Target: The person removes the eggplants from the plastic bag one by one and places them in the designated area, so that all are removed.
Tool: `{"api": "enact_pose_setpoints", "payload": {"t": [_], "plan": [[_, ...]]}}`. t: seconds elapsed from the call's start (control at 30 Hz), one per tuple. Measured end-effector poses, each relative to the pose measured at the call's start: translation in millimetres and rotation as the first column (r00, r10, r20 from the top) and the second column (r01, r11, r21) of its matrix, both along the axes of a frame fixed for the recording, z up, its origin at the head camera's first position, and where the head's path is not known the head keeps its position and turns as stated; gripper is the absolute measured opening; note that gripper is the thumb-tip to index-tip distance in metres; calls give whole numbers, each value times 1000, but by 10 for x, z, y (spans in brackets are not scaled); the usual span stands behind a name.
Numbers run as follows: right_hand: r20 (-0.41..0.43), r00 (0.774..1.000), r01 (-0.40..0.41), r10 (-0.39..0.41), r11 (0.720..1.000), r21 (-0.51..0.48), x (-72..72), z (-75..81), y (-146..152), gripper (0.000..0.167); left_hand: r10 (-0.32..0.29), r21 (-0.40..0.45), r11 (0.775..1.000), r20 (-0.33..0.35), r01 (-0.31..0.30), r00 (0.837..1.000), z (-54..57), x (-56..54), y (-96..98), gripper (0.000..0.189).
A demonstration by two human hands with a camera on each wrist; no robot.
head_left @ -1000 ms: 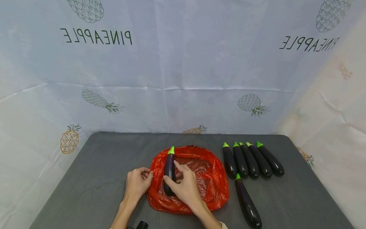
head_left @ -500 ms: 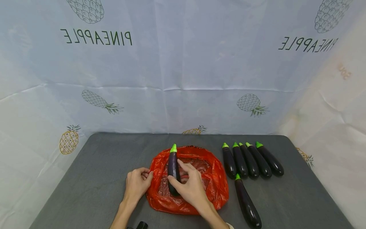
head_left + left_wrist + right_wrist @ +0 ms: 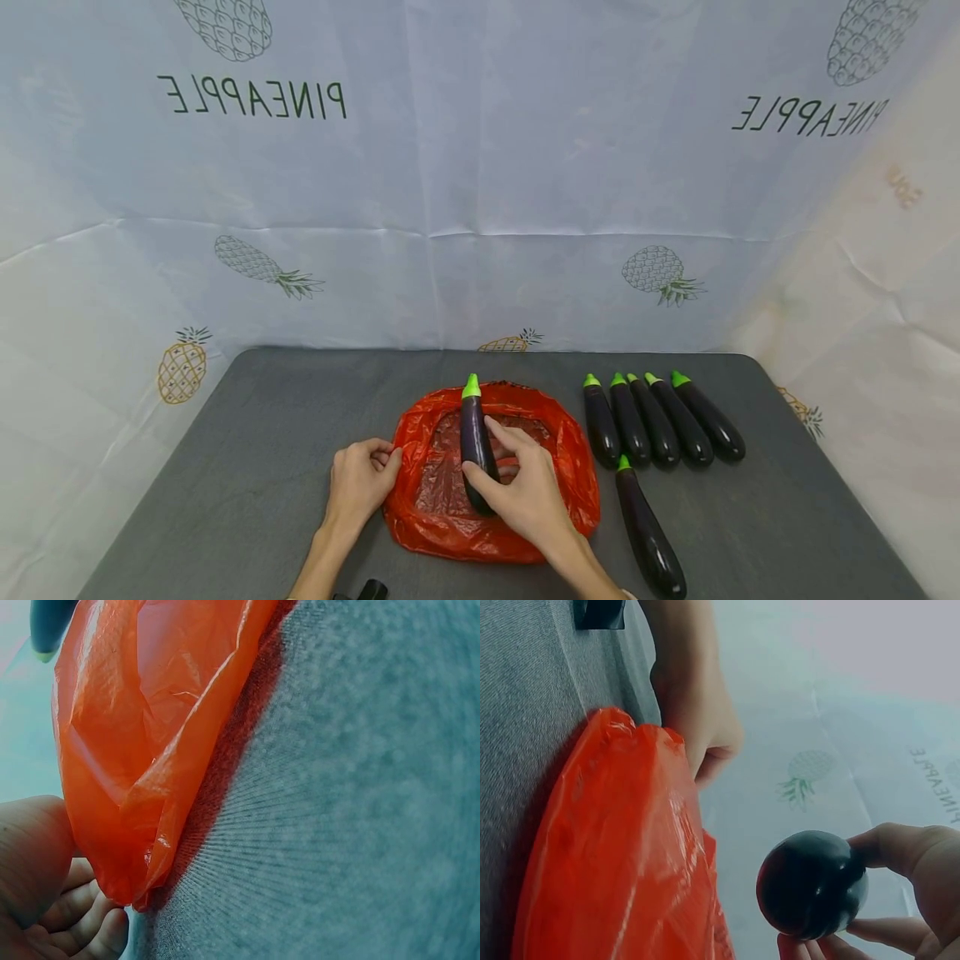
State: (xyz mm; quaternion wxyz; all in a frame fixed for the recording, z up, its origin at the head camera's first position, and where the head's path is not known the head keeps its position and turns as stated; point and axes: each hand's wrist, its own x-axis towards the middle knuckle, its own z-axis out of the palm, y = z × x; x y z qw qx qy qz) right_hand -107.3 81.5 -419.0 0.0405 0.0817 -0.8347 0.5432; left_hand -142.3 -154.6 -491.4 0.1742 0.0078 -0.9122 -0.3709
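Observation:
My right hand grips a dark purple eggplant between thumb and fingers, its bright green stem end pointing away from me. The eggplant is held over the mouth of a red plastic bag, which lies spread with its edge rolled outward. In the right wrist view the eggplant's round, glossy end shows beside the bag, apart from it. At the bag's left edge, my left hand pinches the plastic between thumb and fingers. The left wrist view shows the folded red plastic running down to that hand.
Right of the bag, several eggplants lie side by side, stems toward the back. Another eggplant lies nearer the front, its stem close to the row. A small black object sits at the front edge. A pineapple-print cloth hangs behind the grey table.
My right hand has carried the eggplant rightward over the bag, from its left side toward the middle. The left hand has stayed at the bag's left edge.

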Motion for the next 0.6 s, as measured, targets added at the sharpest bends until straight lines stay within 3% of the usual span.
{"api": "enact_pose_setpoints", "payload": {"t": [0.6], "plan": [[16,997,75,-76,994,77,129,107,315,56,2,2,1000,1,-2,1000,2,5,3,7]]}}
